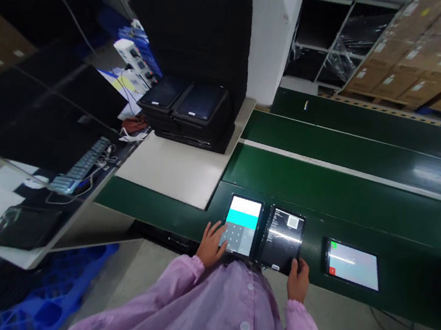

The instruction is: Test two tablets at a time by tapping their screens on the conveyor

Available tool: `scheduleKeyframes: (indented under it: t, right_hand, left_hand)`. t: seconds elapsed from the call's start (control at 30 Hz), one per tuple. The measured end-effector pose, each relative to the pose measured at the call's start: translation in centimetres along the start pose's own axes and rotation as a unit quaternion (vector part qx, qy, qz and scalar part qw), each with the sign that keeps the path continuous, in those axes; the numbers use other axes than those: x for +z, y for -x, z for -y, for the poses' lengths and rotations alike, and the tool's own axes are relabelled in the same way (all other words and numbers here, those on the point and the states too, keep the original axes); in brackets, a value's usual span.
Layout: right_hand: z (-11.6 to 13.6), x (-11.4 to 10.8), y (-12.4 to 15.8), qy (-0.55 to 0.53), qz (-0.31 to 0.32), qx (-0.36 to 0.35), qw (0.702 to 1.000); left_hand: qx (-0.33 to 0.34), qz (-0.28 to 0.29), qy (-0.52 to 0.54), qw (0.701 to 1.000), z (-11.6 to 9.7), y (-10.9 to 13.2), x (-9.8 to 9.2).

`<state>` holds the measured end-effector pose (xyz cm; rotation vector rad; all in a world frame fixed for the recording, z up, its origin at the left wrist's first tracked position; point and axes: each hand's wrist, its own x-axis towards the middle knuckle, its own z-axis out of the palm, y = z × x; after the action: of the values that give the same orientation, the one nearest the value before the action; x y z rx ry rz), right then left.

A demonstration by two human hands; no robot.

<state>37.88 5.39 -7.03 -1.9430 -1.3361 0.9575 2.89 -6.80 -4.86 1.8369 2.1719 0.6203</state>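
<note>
My left hand has its fingers spread at the left edge of a tablet with a keypad on its lit screen. The fingertips touch or hover over the keys; I cannot tell which. Beside it lies a second tablet with a dark screen, small white text and a square code near the top. My right hand grips this one by its lower right corner, thumb on top and fingers around the side. Farther right, a third tablet lies sideways, its pale screen marked with green and red blocks.
The green bench runs to the right. On a pale board at the left stand stacks of dark tablets. A desk with a keyboard is further left. Cardboard boxes and shelving fill the back.
</note>
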Motion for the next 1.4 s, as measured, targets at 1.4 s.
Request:
scheduleKeyframes:
  t: [1.4]
  right_hand:
    - [0.5,-0.5,0.3,0.009,-0.008,-0.012,1.000]
  left_hand:
    - [-0.149,-0.136,0.181,0.962,0.0,-7.4,2.9]
